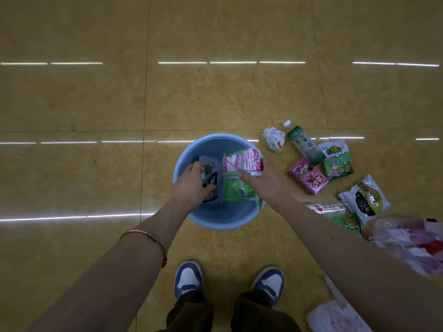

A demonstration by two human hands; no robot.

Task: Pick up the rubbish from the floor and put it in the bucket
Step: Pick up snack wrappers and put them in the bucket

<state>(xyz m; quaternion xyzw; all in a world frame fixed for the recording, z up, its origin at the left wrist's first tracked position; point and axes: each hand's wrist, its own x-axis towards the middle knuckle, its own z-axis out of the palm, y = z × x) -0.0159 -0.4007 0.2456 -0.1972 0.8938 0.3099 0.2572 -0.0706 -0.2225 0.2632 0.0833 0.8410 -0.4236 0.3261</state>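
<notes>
Now you're at the drop: your left hand [189, 188] curls round a grey packet [219, 185], your right hand [268, 183] grips a pink-and-green wrapper [242, 161], both over the bucket [220, 226]; let go next, I'd say; more rubbish [308, 179] waits at its three o'clock.

Pale blue bucket [189, 149]; ochre floor [72, 104], marbled, with thin dark grout lines; pink-and-white packet [242, 161] with green print below; grey-black packet [213, 180]; bottle [305, 144] with green label and white cap; magenta pouch [308, 176] with red and white lettering; blue-and-white shoes [188, 279]; copper bracelet [153, 237].
</notes>
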